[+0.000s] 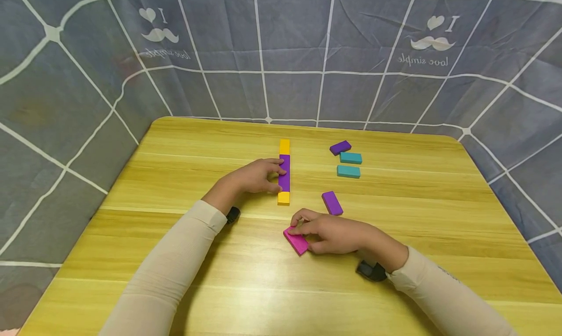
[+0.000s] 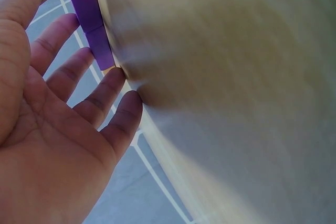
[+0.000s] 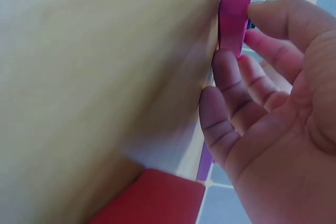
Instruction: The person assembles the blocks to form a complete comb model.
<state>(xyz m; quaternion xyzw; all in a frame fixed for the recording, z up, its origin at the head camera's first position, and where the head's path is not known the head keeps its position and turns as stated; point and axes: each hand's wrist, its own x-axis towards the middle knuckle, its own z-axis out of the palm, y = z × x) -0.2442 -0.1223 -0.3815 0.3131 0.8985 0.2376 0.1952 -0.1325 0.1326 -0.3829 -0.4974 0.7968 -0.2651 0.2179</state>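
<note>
In the head view, a straight row on the table has a yellow block [image 1: 284,147] at its far end, purple blocks [image 1: 285,180] in the middle and another yellow block [image 1: 283,198] at its near end. My left hand [image 1: 256,176] lies along the row's left side, its relaxed fingertips touching the purple part [image 2: 89,11]. Nearer the front, my right hand [image 1: 335,232] pinches a pink block [image 1: 297,242] between thumb and fingers. The right wrist view shows the thumb against one end of the pink block [image 3: 234,17].
A loose purple block [image 1: 332,203] lies just beyond my right hand. Farther back are two teal blocks [image 1: 351,158] [image 1: 349,171] and a dark purple block [image 1: 340,148]. A red object [image 3: 152,198] shows in the right wrist view. Grey curtain [image 1: 290,48] surrounds the table.
</note>
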